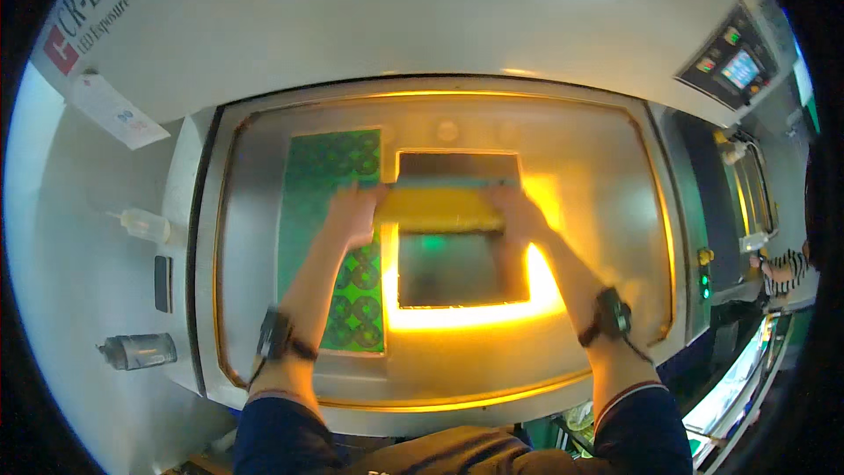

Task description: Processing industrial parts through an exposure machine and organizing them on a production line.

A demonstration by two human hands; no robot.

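My left hand (353, 215) and my right hand (520, 214) grip the two ends of a yellow oblong piece (440, 209), smeared by motion. Its exact kind does not show. It spans crosswise over a dark rectangular panel (462, 277), hiding part of it. Bright yellow light glows around that panel's lower and side edges. Under and beside my left forearm lies a green panel with round patterns (359, 299). Both panels rest on the machine's bed (607, 167). Each wrist wears a dark band with a small device.
The machine's pale hood (422, 26) rises at the far side, with a control panel (734, 62) at right. On the left ledge are a squeeze bottle (145, 225), a black flat block (163, 283) and a clear container (139, 351). A person's striped sleeve (785, 273) shows far right.
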